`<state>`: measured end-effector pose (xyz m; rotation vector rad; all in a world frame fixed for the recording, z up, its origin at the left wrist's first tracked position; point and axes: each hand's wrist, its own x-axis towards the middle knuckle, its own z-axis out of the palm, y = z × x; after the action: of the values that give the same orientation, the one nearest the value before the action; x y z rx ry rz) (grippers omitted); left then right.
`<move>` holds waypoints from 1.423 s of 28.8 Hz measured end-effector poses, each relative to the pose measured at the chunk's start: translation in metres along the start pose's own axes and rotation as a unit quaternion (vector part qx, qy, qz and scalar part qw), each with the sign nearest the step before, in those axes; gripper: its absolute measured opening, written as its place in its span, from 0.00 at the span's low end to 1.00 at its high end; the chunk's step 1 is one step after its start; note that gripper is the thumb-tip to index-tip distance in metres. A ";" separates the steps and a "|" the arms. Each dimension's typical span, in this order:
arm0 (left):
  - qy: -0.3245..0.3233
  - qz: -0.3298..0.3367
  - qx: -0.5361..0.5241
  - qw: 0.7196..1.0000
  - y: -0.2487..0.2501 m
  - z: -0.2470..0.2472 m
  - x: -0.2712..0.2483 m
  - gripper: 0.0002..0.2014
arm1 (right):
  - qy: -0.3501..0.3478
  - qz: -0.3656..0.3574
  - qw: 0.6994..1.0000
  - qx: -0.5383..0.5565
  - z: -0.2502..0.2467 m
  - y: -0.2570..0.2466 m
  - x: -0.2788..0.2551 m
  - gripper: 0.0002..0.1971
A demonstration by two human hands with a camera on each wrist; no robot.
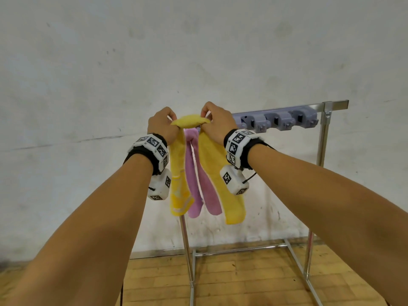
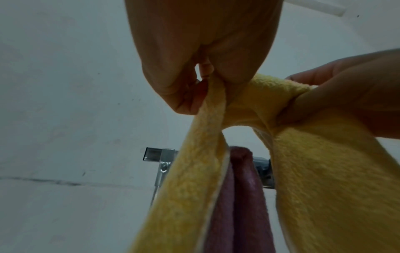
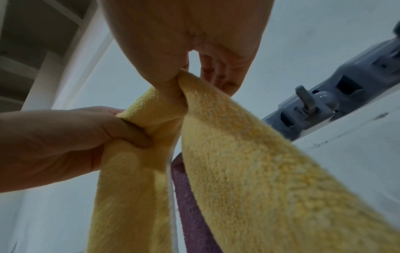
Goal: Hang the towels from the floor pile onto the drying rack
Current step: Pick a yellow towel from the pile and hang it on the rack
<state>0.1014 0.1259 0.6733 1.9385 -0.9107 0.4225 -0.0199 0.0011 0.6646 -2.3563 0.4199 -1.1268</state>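
Forearms: both reach forward from the bottom of the head view, each with a marker-covered wristband and a small white camera box under the wrist.
Left hand (image 1: 162, 124): raised in front of the rack's top bar, fingers (image 2: 186, 95) curled and pinching the left end of the yellow towel's bunched middle.
Right hand (image 1: 217, 122): level with the left and near it, fingers (image 3: 171, 85) curled and gripping the right end of the same bunch.
Yellow towel (image 1: 210, 173): held between the two hands, a short humped span stretched across the gap; its two long tails hang down, one under each hand, the left tail showing a pale border stripe near its lower edge.
Pink towel (image 1: 193, 173): just behind the yellow one, between its tails, draped over the rack with two tails hanging.
Drying rack (image 1: 323, 138): chrome tube frame standing on the floor, top bar running to the right behind the hands; whether the yellow towel touches the bar cannot be told.
Grey clip holders (image 1: 280, 121): a row fixed along the top bar, right of the towels.
Floor (image 1: 242, 281): wood blocks under the rack's base.
Wall (image 1: 198, 51): white and scuffed, close behind the rack.
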 end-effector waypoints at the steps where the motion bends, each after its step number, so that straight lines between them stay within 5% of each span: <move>1: 0.003 -0.007 0.005 1.000 -0.003 0.002 0.003 0.08 | -0.001 -0.005 1.000 -0.012 0.004 0.000 0.005 0.10; 11: 0.040 -0.028 0.025 0.998 -0.029 0.025 0.031 0.12 | -0.016 -0.005 0.995 -0.098 0.032 0.018 0.035 0.13; 22: -0.039 -0.080 0.010 0.996 -0.056 0.059 0.023 0.14 | -0.015 -0.051 0.985 -0.165 0.046 0.028 0.055 0.16; 30: -0.094 -0.081 -0.010 0.992 -0.059 0.065 0.020 0.11 | -0.157 -0.092 0.915 -0.360 0.056 0.038 0.048 0.23; 36: -0.122 -0.099 -0.089 0.984 -0.042 0.054 0.019 0.14 | -0.201 -0.060 0.940 -0.271 0.040 0.034 0.048 0.17; 41: -0.100 -0.050 -0.101 0.989 -0.018 0.041 0.017 0.16 | -0.126 -0.038 0.979 -0.156 0.025 0.027 0.042 0.11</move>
<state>0.1232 0.0888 0.6520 1.8527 -0.9403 0.0727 0.0238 -0.0332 0.6625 -2.7683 0.4437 -0.8260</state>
